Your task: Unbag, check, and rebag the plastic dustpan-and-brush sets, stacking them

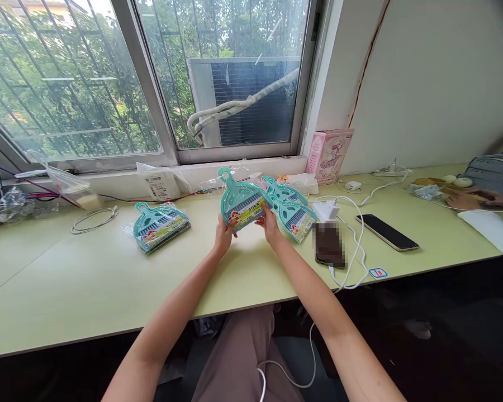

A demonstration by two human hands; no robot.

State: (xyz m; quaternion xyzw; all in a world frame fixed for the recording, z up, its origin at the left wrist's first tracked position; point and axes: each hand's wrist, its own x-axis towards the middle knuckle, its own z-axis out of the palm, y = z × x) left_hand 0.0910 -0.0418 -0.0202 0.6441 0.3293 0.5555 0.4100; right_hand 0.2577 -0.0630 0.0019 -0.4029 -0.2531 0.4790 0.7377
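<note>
Between my two hands I hold a teal mini dustpan and brush set (243,202) in clear wrap, raised over the table with its handle pointing up and away. My left hand (224,234) grips its lower left corner, and my right hand (270,224) pinches the lower right edge. Just behind and right of it, more wrapped dustpan sets (297,216) lie overlapping on the table; the held one partly hides them. Off to the left a small stack of the same wrapped dustpan sets (161,226) lies flat.
On the pale green table (109,296), a phone (330,245) with a white cable and another dark phone (386,232) lie to the right. A pink box (327,156) stands by the wall. Another person's hands (469,200) are at far right. A coiled cable (94,220) lies left.
</note>
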